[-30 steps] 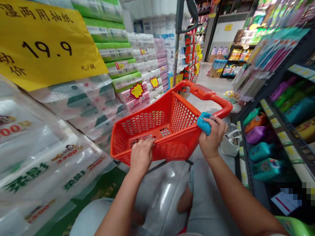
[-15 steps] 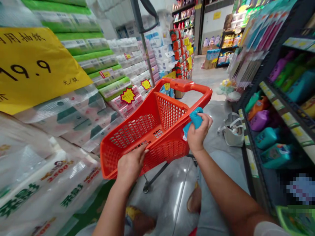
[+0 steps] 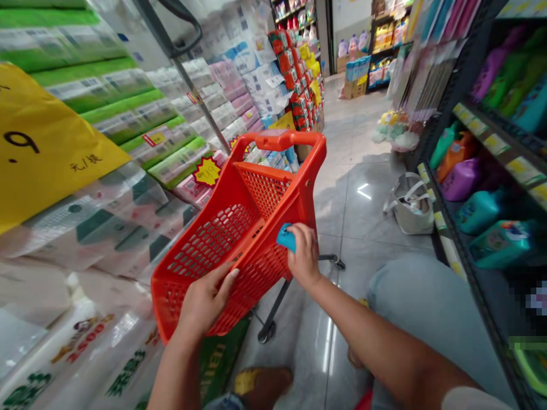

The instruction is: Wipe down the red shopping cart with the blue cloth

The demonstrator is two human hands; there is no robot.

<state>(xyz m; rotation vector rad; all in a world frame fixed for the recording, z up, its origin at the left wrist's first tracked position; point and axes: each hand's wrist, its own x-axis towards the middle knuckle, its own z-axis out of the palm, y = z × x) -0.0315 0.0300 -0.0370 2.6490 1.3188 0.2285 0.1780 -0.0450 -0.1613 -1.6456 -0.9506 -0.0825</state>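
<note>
A red plastic shopping cart (image 3: 260, 273) with mesh sides and a looped handle stands tilted in the aisle on grey legs with casters. Over its near rim, toward the front end, my left hand (image 3: 208, 300) is closed, with the fingers inside the basket and the thumb outside. My right hand (image 3: 304, 255) grips a blue cloth (image 3: 286, 238) and presses it to the outer side of the cart, below the handle end. Part of the cloth is hidden under the fingers.
Stacked tissue packs (image 3: 145, 122) and a yellow price sign (image 3: 51, 148) line the left. On the right are shelves of bottles (image 3: 478, 213). A white bag (image 3: 411, 205) sits on the floor beside them. A grey pole (image 3: 205, 108) rises behind the cart.
The right hand and blue cloth have moved from the upper rim near the handle down onto the cart's outer side. The cart appears further left in view, while the left hand still holds its rim.
</note>
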